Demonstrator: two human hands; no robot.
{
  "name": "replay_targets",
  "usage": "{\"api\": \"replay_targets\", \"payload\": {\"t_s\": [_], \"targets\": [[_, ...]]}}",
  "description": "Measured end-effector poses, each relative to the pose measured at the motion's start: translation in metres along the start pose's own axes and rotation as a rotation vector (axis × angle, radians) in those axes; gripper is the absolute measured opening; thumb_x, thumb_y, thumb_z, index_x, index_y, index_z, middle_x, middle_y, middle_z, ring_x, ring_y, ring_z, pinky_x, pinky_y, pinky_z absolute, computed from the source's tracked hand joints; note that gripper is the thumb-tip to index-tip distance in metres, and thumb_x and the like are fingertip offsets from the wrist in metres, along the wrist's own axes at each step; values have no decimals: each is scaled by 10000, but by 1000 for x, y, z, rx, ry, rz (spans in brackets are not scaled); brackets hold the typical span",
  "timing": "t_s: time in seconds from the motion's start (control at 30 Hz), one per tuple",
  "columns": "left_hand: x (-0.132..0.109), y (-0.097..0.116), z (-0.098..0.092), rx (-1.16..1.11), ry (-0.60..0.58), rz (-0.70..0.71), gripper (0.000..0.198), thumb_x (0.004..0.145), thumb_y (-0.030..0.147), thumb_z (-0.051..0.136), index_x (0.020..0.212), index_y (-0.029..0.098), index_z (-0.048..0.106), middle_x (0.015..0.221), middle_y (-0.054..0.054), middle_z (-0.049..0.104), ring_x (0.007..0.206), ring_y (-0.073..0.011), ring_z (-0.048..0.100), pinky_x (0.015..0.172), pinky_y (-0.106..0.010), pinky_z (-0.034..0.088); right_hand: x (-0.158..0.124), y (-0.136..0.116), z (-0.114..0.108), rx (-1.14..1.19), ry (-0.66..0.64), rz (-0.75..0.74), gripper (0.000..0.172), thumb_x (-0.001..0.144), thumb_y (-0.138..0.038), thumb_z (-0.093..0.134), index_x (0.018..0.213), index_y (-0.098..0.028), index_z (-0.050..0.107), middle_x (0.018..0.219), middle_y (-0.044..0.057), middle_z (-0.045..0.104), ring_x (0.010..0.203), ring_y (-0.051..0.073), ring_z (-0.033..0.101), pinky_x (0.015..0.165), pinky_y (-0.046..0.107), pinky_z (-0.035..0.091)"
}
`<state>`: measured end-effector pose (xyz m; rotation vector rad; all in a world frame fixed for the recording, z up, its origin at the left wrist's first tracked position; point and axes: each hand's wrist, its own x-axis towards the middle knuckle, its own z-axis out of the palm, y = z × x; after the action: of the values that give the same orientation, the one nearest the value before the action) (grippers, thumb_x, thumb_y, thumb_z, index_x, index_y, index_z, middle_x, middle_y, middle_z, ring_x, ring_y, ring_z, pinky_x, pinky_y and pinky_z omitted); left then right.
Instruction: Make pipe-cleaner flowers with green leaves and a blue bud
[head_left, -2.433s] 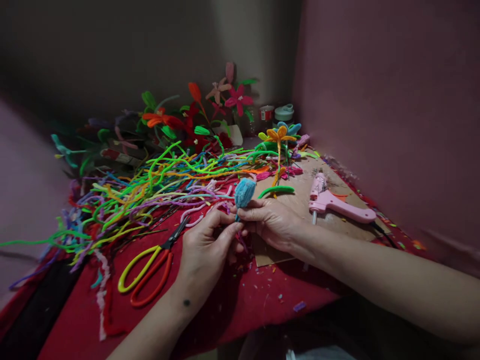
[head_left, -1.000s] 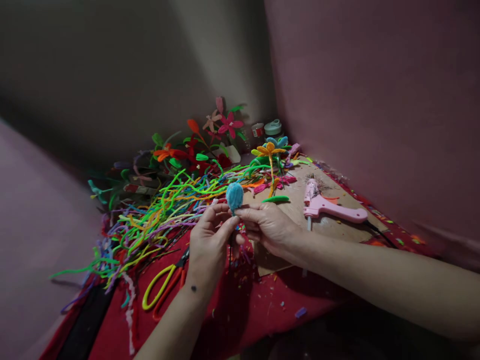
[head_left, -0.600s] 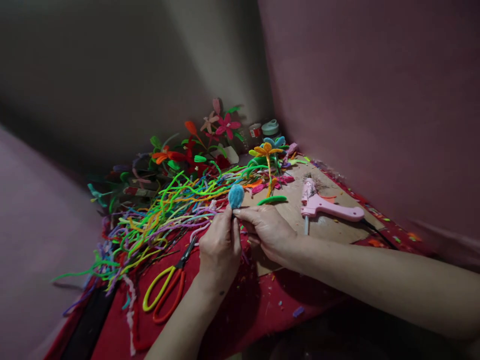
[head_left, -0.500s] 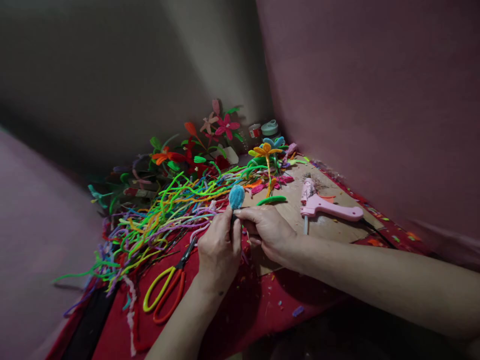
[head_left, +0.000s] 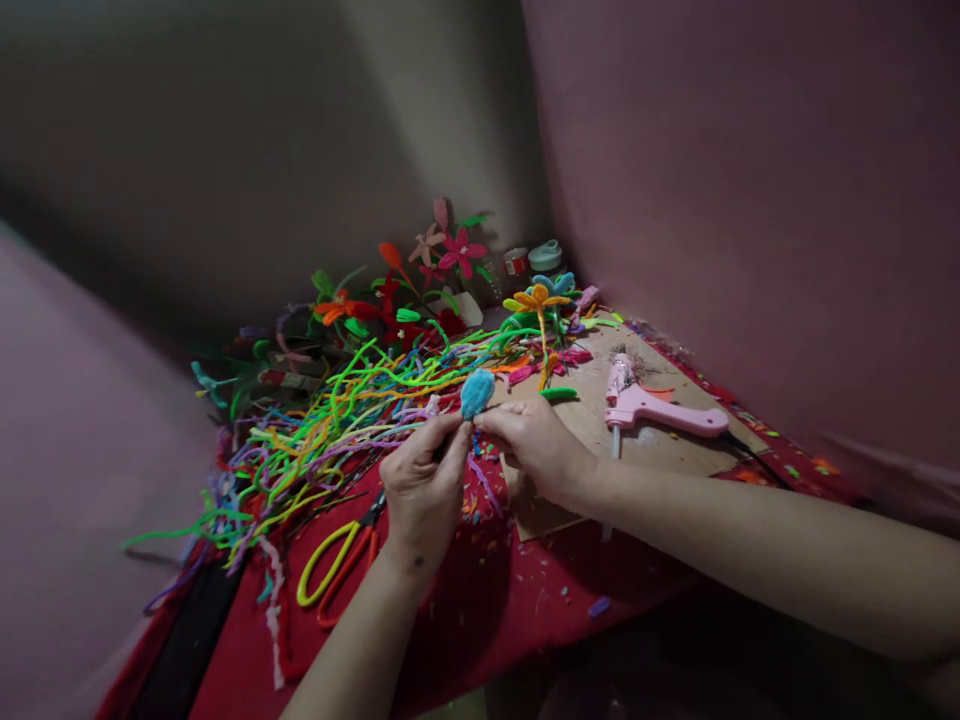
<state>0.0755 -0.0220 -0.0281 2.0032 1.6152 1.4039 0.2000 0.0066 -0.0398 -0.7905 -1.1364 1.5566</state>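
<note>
A fuzzy blue pipe-cleaner petal [head_left: 478, 393] stands upright between my two hands, above the table. My left hand [head_left: 427, 475] pinches its lower end between thumb and forefinger. From the other side, my right hand [head_left: 536, 445] grips the same lower end with its fingertips, the remaining fingers curled in. The bottom tip of the petal is hidden by my fingers. Just left of my left wrist lie scissors [head_left: 330, 560] with one yellow and one red handle loop, partly covered by my forearm.
Behind my hands spreads a heap of coloured pipe cleaners [head_left: 337, 410]. A pink glue gun [head_left: 667, 410] lies on a brown board [head_left: 675, 458] at right. Finished pipe-cleaner flowers [head_left: 463, 252] stand at the back near jars [head_left: 545, 256]. Scraps dot the red cloth [head_left: 517, 600].
My left hand has turned and shifted slightly left, its thumb now pressing the petal's base. The blue petal shows broader and tilts a little right. The view has shifted slightly.
</note>
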Motion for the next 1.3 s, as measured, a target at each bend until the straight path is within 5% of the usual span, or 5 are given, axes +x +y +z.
{"api": "replay_targets", "payload": {"t_s": [0.23,0.43,0.57,0.93,1.3], "targets": [[11,3,-20,-318,54,-306,108,710,261,659,720,154,651,525,48,551,397,-57,400,380,-180,298,3,-35,-27,-356,-21,-115,156,706,-162,518,699,-147,673,601,10,583,484,84,412,474,242,284],[7,-5,-26,-295,36,-277,78,709,224,650,713,146,654,521,46,557,401,-59,457,398,-175,360,-29,-34,-48,-1331,-254,-265,247,710,-156,579,945,-125,650,961,127,624,888,245,551,751,355,426],[-1,-7,-24,-309,-3,-299,79,713,214,652,731,137,658,515,45,558,414,-64,472,427,-182,382,-44,-20,-51,-1571,-298,-308,417,708,-172,594,1118,-109,550,1087,159,564,1032,299,496,863,409,409],[-8,-20,-31,-633,-114,-467,105,717,227,676,766,139,643,588,21,610,448,-81,540,474,-189,419,-48,-45,-60,-1200,-36,-475,544,749,-236,609,1257,-172,428,1143,116,525,1075,243,493,919,392,405],[-4,-26,-36,-992,-72,-547,78,737,211,660,733,141,625,545,29,596,390,-27,467,431,-135,349,-7,-23,-15,-456,-317,-118,392,733,-319,675,1098,-210,583,1020,51,585,872,155,545,759,313,451]]}}
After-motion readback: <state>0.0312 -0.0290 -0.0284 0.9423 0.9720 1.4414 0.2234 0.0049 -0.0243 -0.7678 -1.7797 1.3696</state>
